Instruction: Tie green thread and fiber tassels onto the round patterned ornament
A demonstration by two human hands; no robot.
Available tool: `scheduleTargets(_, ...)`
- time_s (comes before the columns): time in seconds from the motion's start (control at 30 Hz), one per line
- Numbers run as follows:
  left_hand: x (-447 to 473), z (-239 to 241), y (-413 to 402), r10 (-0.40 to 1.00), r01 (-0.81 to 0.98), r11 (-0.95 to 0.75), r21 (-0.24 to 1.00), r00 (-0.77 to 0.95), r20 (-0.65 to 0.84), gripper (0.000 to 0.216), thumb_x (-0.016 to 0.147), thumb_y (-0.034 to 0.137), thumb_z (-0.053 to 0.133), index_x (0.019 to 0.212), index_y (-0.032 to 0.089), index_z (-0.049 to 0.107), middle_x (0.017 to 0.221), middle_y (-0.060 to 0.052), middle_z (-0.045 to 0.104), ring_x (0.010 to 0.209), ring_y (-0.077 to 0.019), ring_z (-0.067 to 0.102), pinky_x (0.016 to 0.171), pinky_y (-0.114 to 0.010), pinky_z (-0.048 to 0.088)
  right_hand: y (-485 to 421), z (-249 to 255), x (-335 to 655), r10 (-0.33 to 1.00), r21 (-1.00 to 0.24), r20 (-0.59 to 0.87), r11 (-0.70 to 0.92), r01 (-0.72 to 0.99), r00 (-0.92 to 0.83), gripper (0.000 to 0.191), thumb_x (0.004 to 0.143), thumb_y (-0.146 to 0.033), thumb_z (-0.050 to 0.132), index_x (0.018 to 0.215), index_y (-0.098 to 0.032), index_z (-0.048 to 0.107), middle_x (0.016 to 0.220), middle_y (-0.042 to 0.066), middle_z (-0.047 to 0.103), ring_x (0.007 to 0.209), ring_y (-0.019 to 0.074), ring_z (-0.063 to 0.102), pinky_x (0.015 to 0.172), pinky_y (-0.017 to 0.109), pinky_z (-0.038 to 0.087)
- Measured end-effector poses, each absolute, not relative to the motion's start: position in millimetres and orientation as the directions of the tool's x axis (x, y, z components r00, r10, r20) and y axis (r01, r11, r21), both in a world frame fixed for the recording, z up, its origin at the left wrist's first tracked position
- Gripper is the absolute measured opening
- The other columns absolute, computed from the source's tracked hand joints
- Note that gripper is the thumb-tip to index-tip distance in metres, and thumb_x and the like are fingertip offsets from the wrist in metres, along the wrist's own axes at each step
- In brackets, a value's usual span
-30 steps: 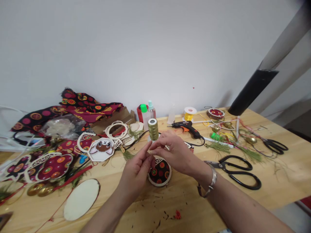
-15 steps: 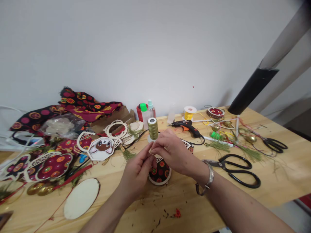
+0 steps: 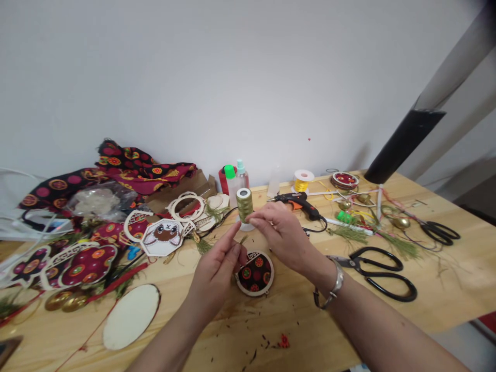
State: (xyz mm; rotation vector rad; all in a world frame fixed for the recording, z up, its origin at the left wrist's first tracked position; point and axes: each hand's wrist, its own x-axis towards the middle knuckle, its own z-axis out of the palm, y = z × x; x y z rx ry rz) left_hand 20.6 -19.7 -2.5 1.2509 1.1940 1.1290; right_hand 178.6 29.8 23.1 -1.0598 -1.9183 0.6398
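My left hand (image 3: 221,269) is closed, thumb pressed against its fingers. A small tuft of olive-green thread (image 3: 244,239) sticks out above the fingertips. My right hand (image 3: 279,232) pinches thumb and forefinger together beside the spool of olive-green thread (image 3: 244,206), which stands upright. Whatever is in that pinch is too fine to make out. Below the hands, a round wooden-framed ornament (image 3: 256,276) with dark flowered fabric lies on the table, its left edge behind my left fingers.
Black-handled scissors (image 3: 377,266) lie right of my right forearm. Behind it is a glue gun (image 3: 296,200), near a yellow cord spool (image 3: 303,181). Leftward are a sheep-face plaque (image 3: 163,237), patterned cloth (image 3: 145,165) and an oval white disc (image 3: 132,316). Scraps and a red flower piece (image 3: 284,340) lie in front.
My hands have moved apart from their touching position. The right fingertips are now beside the spool, and more of the round ornament shows. The spool still stands in place.
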Motion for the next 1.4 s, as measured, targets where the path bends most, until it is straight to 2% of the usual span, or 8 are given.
scheduleTargets(0.1,19.9,-2.5,-19.4,0.998,-0.029,0.046,0.999,0.048,-0.045,0.049,0.085,0.033,0.052,0.132,0.023,0.044,0.066,0.002,0.054,0.061,-0.0104,0.045,0.057,-0.022,0.037,35.6,17.6,180.8,0.934,-0.916,0.166,0.265,0.302,-0.318,0.02,0.081,-0.015,0.051,0.088,-0.017,0.07,0.086,0.004,0.068,0.083,0.0165,0.059,0.08,0.032,0.042)
scheduleTargets(0.2,19.0,-4.2,-18.0,0.996,-0.089,0.06,0.994,0.063,-0.055,0.049,0.084,0.032,0.053,0.132,0.025,0.044,0.064,0.003,0.053,0.058,-0.0096,0.043,0.055,-0.021,0.036,37.2,12.2,180.9,0.886,-0.989,-0.083,-0.018,0.145,-0.456,0.02,0.071,-0.016,0.061,0.089,-0.016,0.071,0.081,0.002,0.069,0.077,0.016,0.061,0.078,0.031,0.044)
scheduleTargets(0.33,18.3,-6.5,-15.9,0.997,-0.121,0.071,0.99,0.037,-0.067,0.048,0.083,0.033,0.054,0.13,0.025,0.047,0.064,0.002,0.053,0.059,-0.0098,0.045,0.055,-0.021,0.037,32.1,8.4,175.4,0.781,-0.978,-0.063,-0.171,-0.116,-0.621,0.02,0.067,-0.023,0.066,0.084,-0.014,0.072,0.077,0.002,0.068,0.072,0.0145,0.06,0.077,0.031,0.044)
scheduleTargets(0.53,18.0,-7.6,-16.4,0.999,-0.088,0.033,0.996,0.034,-0.031,0.049,0.082,0.033,0.056,0.13,0.025,0.047,0.065,0.003,0.052,0.058,-0.0095,0.044,0.052,-0.02,0.036,27.9,2.5,164.8,0.834,-0.941,-0.094,-0.253,-0.225,-0.544,0.025,0.064,-0.023,0.069,0.086,-0.012,0.072,0.07,0.003,0.067,0.064,0.0123,0.056,0.068,0.029,0.044)
scheduleTargets(0.9,20.5,-3.7,-19.4,0.998,0.003,0.007,1.0,0.057,-0.007,0.05,0.083,0.031,0.055,0.131,0.022,0.046,0.062,0.003,0.053,0.057,-0.0096,0.044,0.054,-0.021,0.036,28.8,-2.9,163.3,0.839,-0.931,-0.054,-0.238,-0.277,-0.541,0.011,0.067,-0.026,0.068,0.068,-0.015,0.069,0.059,-0.001,0.063,0.056,0.0113,0.056,0.062,0.027,0.044)
scheduleTargets(1.07,21.0,-3.6,-18.4,0.991,-0.187,0.118,0.975,0.079,-0.104,0.047,0.08,0.029,0.059,0.126,0.022,0.052,0.064,0.001,0.056,0.058,-0.0094,0.046,0.053,-0.02,0.036,26.5,3.1,161.5,0.887,-0.984,0.02,-0.065,-0.168,-0.462,0.015,0.071,-0.021,0.063,0.057,-0.015,0.064,0.05,-0.003,0.058,0.05,0.0102,0.053,0.057,0.025,0.043)
scheduleTargets(1.2,20.6,-2.4,-14.7,0.965,-0.406,0.241,0.882,0.194,-0.174,0.038,0.079,0.026,0.061,0.116,0.018,0.06,0.066,-0.002,0.059,0.052,-0.0072,0.041,0.049,-0.019,0.032,26.7,7.5,162.8,0.92,-0.99,0.135,0.143,-0.005,-0.367,0.024,0.072,-0.015,0.062,0.048,-0.017,0.061,0.053,-0.003,0.055,0.058,0.0101,0.052,0.063,0.024,0.042)
scheduleTargets(1.4,19.3,-1.9,-10.8,0.954,-0.442,0.277,0.853,0.233,-0.19,0.016,0.078,0.024,0.062,0.08,0.011,0.07,0.063,-0.003,0.056,0.048,-0.0046,0.036,0.045,-0.018,0.029,28.1,9.2,162.4,0.941,-0.98,0.169,0.193,0.054,-0.293,0.016,0.068,-0.015,0.066,0.052,-0.018,0.065,0.058,-0.002,0.055,0.063,0.0109,0.051,0.066,0.024,0.041)
